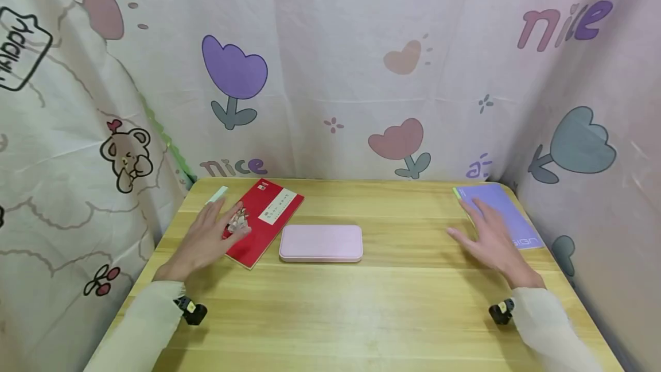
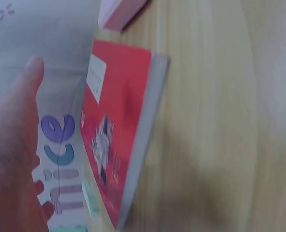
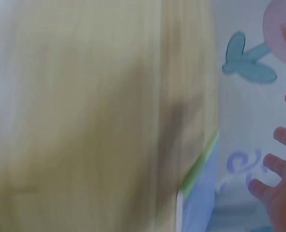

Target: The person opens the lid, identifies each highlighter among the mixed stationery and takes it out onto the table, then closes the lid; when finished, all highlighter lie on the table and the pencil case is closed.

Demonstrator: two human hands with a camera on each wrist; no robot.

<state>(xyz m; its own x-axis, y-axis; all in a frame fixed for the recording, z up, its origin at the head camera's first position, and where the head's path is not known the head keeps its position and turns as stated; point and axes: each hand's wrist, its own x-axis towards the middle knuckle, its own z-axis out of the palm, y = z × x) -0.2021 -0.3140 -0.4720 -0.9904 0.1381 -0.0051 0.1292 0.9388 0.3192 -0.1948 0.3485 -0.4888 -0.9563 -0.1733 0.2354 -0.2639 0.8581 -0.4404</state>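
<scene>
My left hand (image 1: 201,243) hovers with spread fingers over the left edge of a red notebook (image 1: 268,240), holding nothing. In the left wrist view the red notebook (image 2: 118,96) lies on the table beyond the thumb side of the hand (image 2: 12,145). At the right, my right hand (image 1: 490,237) is held over a purple notebook (image 1: 503,202), fingers apart and nothing in them. The right wrist view shows the fingers at its right border and a corner of the purple notebook (image 3: 201,193). Between the hands lies a pink pencil case (image 1: 321,243), nearer the red notebook.
A small pale green and white item (image 1: 217,194), perhaps an eraser, lies behind the left hand, partly hidden. The wooden table (image 1: 330,314) meets a patterned curtain (image 1: 330,85) at the back and both sides. Each wrist carries a small black camera (image 1: 192,312).
</scene>
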